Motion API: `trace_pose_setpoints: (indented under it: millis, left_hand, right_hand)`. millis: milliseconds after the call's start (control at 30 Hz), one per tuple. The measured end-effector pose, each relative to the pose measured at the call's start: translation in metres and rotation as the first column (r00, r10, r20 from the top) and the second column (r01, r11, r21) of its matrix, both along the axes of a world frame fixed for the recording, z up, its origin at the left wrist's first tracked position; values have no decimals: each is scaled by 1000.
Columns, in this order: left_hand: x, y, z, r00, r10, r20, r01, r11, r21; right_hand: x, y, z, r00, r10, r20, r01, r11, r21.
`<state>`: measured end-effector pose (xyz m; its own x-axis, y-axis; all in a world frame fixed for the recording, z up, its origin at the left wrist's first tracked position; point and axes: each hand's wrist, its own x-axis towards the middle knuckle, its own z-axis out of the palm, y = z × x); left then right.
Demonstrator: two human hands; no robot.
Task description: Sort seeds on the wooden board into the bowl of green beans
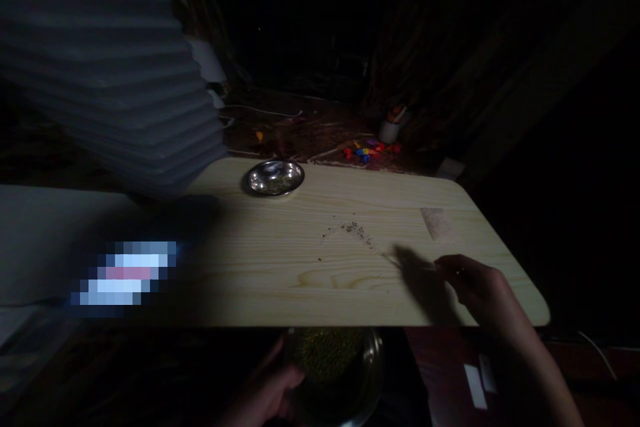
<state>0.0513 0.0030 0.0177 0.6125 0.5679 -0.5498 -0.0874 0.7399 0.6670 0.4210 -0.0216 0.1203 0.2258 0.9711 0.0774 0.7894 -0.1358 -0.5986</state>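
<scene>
My left hand (265, 392) grips the rim of a metal bowl (370, 373) filled with small greenish grains, held below the near edge of a pale wooden table (280, 293). On the table's right side rests my right hand (475, 287), its fingers pinched together on a thin sliver or tool too small to name. A few dark specks (353, 230) lie scattered on the wood just left of that hand. A small shiny metal dish (274, 177) holding a little grain sits at the table's far edge.
A person in a striped sleeve (110, 67) leans in from the upper left. A faint pale patch (439, 223) marks the wood at right. Beyond the table, on the dark floor, lie bright plastic bits (367, 150) and a white cup (389, 128).
</scene>
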Motion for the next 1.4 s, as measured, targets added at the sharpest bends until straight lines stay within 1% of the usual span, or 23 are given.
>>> trace_pose_setpoints:
  millis: [133,233,333,433,500,567,633,667,767,867,933,1033,1100,1267,1400]
  left_hand:
    - [3,0,3,998,14,-66,-15,1000,-23]
    - [3,0,1,997,46,-61,-50,997,-60]
    - [1,0,-2,998,52,-40,-55,996,-71]
    - [0,1,-1,998,36,-49,-39,996,-75]
    - [0,1,0,998,33,-61,-38,995,-87]
    - [0,1,-1,997,35,-64,-41,995,-86]
    - [0,-1,-4,997,41,-60,-45,997,-63]
    - [0,-1,-5,997,43,-58,-46,998,-48]
    - [0,-3,-9,997,45,-66,-47,999,-18]
    - [-1,-2,-7,997,19,-70,-21,999,-27]
    - [-2,-2,-3,998,7,-59,-9,1000,-29]
    - [-3,-1,1,998,12,-57,-13,1000,-19]
    - [-3,-1,1,998,12,-59,-13,1000,-12]
    - [-2,-1,-8,998,1,-60,-1,1000,2]
    - [-2,-2,-14,993,18,-117,-16,1000,17]
  right_hand:
    - [14,20,-5,999,-41,24,40,998,49]
    - [21,31,-7,994,-93,50,89,994,69]
    - [27,40,-8,986,-154,67,148,985,88]
    - [28,51,-10,979,-201,44,194,974,119]
    - [21,55,-10,977,-212,26,207,970,127]
    - [7,55,-9,981,-193,-27,195,973,122]
    - [-13,47,-8,983,-147,-111,160,981,113]
    - [-24,41,-7,983,-117,-142,133,985,113]
    - [-52,17,-4,974,-77,-212,103,988,115]
    - [-66,-5,0,979,-21,-203,32,998,51]
    - [-70,-12,1,986,38,-165,-33,999,33]
    - [-72,-13,-2,984,133,-119,-133,991,9]
    - [-73,-9,-7,984,151,-95,-153,988,-6]
    - [-74,3,-14,991,131,-35,-131,991,17]
    - [-71,15,-14,997,81,9,-81,996,35]
